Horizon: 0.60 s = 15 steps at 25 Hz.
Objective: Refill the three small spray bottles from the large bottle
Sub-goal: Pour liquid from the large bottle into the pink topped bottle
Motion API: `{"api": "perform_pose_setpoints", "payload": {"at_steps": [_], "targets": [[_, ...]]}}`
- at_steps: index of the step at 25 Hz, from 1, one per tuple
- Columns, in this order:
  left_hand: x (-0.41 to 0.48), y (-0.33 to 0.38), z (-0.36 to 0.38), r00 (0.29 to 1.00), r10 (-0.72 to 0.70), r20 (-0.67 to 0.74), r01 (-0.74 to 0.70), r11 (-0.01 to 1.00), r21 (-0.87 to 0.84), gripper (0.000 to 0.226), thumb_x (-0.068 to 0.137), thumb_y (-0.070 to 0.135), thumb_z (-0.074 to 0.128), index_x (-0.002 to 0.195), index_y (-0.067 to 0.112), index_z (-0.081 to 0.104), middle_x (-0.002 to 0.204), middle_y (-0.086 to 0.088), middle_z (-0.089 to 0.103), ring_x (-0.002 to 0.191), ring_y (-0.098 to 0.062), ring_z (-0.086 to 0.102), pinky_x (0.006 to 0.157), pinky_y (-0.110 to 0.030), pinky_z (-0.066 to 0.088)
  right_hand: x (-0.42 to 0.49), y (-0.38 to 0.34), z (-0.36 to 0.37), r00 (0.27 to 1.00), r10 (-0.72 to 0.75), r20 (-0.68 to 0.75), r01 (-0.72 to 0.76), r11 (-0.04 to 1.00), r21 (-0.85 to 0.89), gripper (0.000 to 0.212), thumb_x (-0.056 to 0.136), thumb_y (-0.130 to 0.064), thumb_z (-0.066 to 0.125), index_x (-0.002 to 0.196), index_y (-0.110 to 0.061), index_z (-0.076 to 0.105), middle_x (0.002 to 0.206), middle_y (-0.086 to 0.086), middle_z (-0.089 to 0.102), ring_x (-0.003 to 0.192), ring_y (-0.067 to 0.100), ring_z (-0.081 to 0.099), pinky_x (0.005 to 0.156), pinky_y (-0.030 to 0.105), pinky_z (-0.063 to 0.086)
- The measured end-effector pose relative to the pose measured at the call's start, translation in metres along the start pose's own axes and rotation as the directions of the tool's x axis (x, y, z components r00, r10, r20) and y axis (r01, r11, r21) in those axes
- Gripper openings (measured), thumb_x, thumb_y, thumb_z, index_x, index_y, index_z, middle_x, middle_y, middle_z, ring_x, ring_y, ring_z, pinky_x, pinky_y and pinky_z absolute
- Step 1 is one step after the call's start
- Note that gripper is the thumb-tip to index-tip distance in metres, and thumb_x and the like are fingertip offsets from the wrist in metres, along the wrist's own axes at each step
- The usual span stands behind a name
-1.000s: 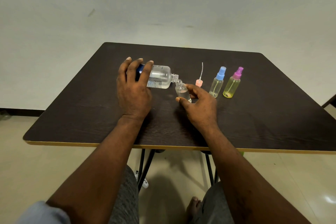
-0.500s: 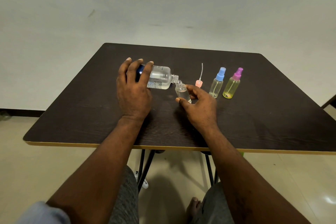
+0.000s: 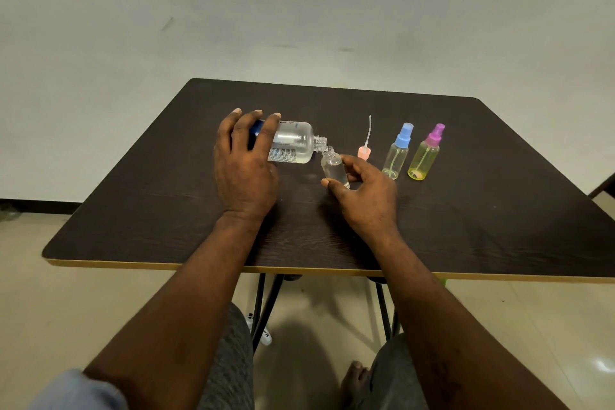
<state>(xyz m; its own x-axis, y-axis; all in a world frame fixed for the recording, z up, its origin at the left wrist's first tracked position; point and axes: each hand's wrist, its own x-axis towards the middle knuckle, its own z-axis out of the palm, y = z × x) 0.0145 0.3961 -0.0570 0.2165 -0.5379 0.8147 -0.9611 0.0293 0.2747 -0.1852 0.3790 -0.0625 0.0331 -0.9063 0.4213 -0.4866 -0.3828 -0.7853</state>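
While the left hand (image 3: 244,170) wraps its fingers (image 3: 270,130) over the top of the large clear plastic bottle with a blue base and printed label (image 3: 293,146), that bottle lies tipped nearly flat above the dark wood-grain desk (image 3: 166,210), its long axis running left to right and its threaded neck pointing toward the right hand (image 3: 364,196). The neck sits just above and touching, or almost touching, the open mouth of the small clear uncapped spray bottle (image 3: 333,170), which leans slightly toward it. The right hand's fingers pinch that small bottle low on its body, thumb in front and the others curled behind. Whether liquid is actually running cannot be told, though the small bottle looks partly filled.

The coming move turns on mouth-over-mouth alignment: the small opening lies down and to the right of the large bottle's neck, so any tilt change belongs to the left hand, while the right only steadies.

Just behind the right hand, the pink spray cap with its white dip tube (image 3: 364,151) stands on the desk. Farther right stand the blue-capped clear spray bottle (image 3: 396,156) and the purple-capped yellow-tinted spray bottle (image 3: 424,158), both closed and seemingly still awaiting refilling.
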Motion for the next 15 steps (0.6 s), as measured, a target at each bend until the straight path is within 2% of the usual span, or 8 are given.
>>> {"api": "perform_pose_setpoints", "payload": {"at_steps": [4, 8, 12, 15], "targets": [[-0.003, -0.003, 0.003, 0.994, -0.008, 0.107, 0.011, 0.999, -0.035, 0.07, 0.078, 0.013, 0.075, 0.145, 0.023, 0.058, 0.138, -0.005, 0.059, 0.132, -0.031, 0.048, 0.102, -0.051, 0.049, 0.002, 0.002, 0.001, 0.999, 0.039, 0.021, -0.039, 0.999, 0.013, 0.046, 0.081, -0.03, 0.088, 0.125, -0.027, 0.074, 0.109, -0.014, 0.077, 0.099, 0.0, 0.071, 0.093, 0.025, 0.059], [-0.004, -0.005, 0.006, 0.978, -0.023, 0.207, 0.039, 0.997, -0.074, 0.073, 0.074, 0.038, 0.083, 0.142, 0.025, 0.057, 0.129, -0.001, 0.066, 0.118, -0.024, 0.06, 0.103, -0.047, 0.045, 0.002, 0.004, 0.003, 0.997, 0.062, 0.041, -0.063, 0.997, 0.04, 0.044, 0.08, -0.03, 0.089, 0.122, -0.026, 0.074, 0.105, -0.013, 0.078, 0.098, 0.001, 0.072, 0.092, 0.032, 0.061], [0.0, -0.008, 0.006, 0.951, -0.205, 0.231, 0.246, 0.954, -0.169, 0.075, 0.069, 0.055, 0.087, 0.132, 0.025, 0.06, 0.12, 0.002, 0.071, 0.105, -0.019, 0.067, 0.095, -0.045, 0.053, 0.004, 0.005, 0.004, 0.992, 0.099, 0.074, -0.102, 0.994, 0.036, 0.047, 0.08, -0.034, 0.089, 0.124, -0.026, 0.072, 0.109, -0.011, 0.077, 0.1, 0.003, 0.073, 0.092, 0.033, 0.062], [0.001, -0.012, 0.006, 0.893, -0.353, 0.277, 0.418, 0.88, -0.227, 0.075, 0.066, 0.064, 0.085, 0.127, 0.027, 0.06, 0.121, 0.004, 0.072, 0.106, -0.018, 0.068, 0.092, -0.04, 0.057, 0.005, 0.005, 0.004, 0.991, 0.104, 0.089, -0.107, 0.994, 0.025, 0.046, 0.079, -0.035, 0.09, 0.121, -0.029, 0.071, 0.108, -0.013, 0.076, 0.098, 0.002, 0.072, 0.091, 0.033, 0.062]]}}
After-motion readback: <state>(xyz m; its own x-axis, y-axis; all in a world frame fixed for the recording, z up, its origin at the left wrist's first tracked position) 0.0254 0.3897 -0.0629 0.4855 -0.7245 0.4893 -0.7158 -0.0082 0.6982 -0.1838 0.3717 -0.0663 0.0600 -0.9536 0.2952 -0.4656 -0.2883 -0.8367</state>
